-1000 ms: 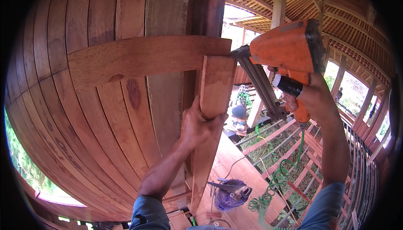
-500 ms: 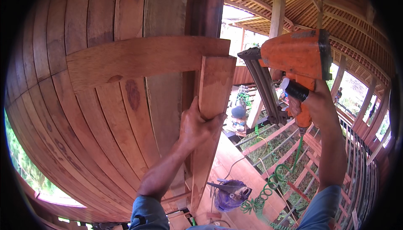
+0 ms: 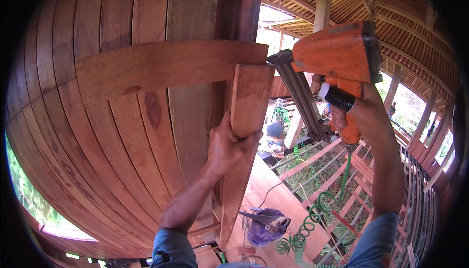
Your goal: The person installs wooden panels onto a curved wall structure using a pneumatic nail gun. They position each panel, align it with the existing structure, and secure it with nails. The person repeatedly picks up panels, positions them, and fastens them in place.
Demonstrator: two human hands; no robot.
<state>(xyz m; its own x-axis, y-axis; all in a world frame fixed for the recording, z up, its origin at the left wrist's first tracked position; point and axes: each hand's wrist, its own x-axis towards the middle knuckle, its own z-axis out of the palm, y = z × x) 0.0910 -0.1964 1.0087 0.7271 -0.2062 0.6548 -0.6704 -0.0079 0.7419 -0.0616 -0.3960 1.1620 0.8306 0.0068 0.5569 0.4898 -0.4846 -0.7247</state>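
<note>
- The left hand (image 3: pixel 227 143) is partly closed around the board (image 3: pixel 254 89), below its top, with digits at both edges; it and its forearm cover part of the wood.
- The board stands nearly upright at the right edge of the plank wall (image 3: pixel 88 136), its top overlapping the lower edge of the crosspiece (image 3: pixel 166 67) near that piece's right end.
- The crosspiece runs sideways over the wall planks.
- The right hand (image 3: pixel 361 114) is wrapped round the handle of the orange nail gun (image 3: pixel 327 53), which is held up right of the board.
- The gun's dark nose is at the crosspiece's right end; whether they touch is hard to tell.
- Its slanting magazine (image 3: pixel 299 97) blocks part of the view behind, and a black cylinder (image 3: pixel 341 97) with a white end sits by the grip.
- A green hose (image 3: pixel 346 172) drops from the handle's base and coils in front of the floor (image 3: pixel 288 209) edge, inside the right forearm.
- Below, a purple bucket (image 3: pixel 263 234) stands on the floor near the board's foot, a saw (image 3: pixel 259 216) across its top.
- Beyond the floor edge, open slats (image 3: pixel 320 197) show grass through their gaps.
- Farther off are a post (image 3: pixel 323 4), the slatted roof (image 3: pixel 410 38) and, small, another person (image 3: pixel 392 109).
</note>
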